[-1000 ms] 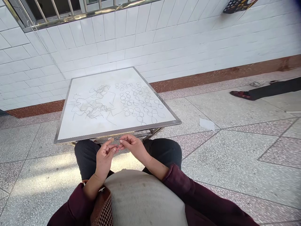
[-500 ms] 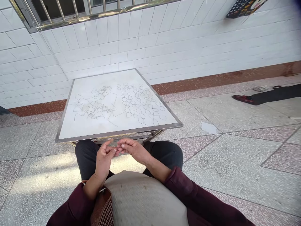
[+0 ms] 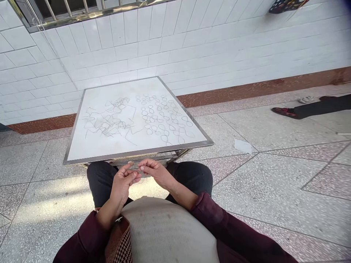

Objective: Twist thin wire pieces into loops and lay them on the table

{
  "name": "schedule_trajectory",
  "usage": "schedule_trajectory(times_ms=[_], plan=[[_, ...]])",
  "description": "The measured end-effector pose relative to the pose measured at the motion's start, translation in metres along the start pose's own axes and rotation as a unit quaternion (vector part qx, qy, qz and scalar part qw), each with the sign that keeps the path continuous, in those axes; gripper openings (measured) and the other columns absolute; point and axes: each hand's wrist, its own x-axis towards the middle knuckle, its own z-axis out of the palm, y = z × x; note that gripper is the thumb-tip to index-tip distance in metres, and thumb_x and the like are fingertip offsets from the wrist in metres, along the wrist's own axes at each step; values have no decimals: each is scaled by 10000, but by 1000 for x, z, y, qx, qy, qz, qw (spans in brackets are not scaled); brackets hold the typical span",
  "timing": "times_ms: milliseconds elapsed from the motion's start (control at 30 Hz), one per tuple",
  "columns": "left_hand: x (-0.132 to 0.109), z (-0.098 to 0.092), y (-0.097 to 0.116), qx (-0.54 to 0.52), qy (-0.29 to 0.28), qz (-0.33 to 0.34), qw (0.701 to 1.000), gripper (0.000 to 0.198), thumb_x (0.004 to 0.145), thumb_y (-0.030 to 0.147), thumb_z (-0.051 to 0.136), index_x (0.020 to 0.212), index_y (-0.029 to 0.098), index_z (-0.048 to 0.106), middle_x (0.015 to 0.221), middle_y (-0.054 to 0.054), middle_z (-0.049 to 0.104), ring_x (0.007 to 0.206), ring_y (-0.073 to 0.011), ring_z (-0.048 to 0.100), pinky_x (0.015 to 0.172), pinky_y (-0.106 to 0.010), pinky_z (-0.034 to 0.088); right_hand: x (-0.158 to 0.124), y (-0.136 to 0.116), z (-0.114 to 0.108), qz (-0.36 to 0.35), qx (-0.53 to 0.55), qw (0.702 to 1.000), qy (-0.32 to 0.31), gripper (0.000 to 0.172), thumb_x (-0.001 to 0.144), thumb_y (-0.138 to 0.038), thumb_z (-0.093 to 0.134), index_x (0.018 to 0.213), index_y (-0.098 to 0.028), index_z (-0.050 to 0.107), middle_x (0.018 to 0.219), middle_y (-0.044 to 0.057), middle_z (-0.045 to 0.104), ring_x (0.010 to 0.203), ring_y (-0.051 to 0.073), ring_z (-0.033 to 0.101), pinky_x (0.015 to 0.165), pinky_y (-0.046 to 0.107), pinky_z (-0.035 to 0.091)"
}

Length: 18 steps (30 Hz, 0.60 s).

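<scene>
My left hand (image 3: 123, 182) and my right hand (image 3: 153, 171) meet just below the near edge of a small white table (image 3: 82, 153), above my lap. The fingertips of both hands pinch a thin piece of wire (image 3: 136, 170) between them; it is too fine to see clearly. On the tabletop lie a tangle of bent wire pieces (image 3: 106, 120) at the left and several rows of small wire loops (image 3: 164, 118) at the right.
A white tiled wall (image 3: 192, 44) with a brown base strip stands behind the table, with a barred window at the top left. Another person's leg and shoe (image 3: 285, 111) lie on the floor at the right. A scrap of paper (image 3: 242, 146) rests on the terrazzo floor.
Both hands stay together at the table's near edge, with the fingers shifting slightly on the wire. The camera view has tilted a little.
</scene>
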Motion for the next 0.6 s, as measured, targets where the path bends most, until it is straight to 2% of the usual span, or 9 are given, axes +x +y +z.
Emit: schedule_trajectory(times_ms=[100,267,500,600], plan=[[0,0,0,8,23,-11,1000,578,605,260,890,1118,149,649,732,-11,718,716,-178,724,720,-308,577,1,2,0,-1,9,1000,-1,196,753,-349,770,871,-206,703,817,-17,627,717,116,519,673,263,402],[1,2,1,20,48,-16,999,619,563,308,909,1098,138,648,714,-20,720,706,-195,725,669,-301,572,2,4,1,-6,0,1000,5,202,748,-351,770,857,-201,690,787,-25,606,689,112,494,661,260,394],[0,3,-1,36,36,17,999,587,579,312,898,1085,138,656,709,-13,719,702,-183,717,671,-299,572,1,9,2,23,44,999,10,207,755,-360,769,831,-194,673,757,-30,607,646,99,484,638,253,382],[-1,4,-1,58,28,37,997,587,602,325,882,1110,139,653,718,-17,722,709,-189,721,687,-312,574,1,10,2,17,31,999,12,218,752,-373,772,826,-195,670,732,-33,594,637,105,474,631,257,381]])
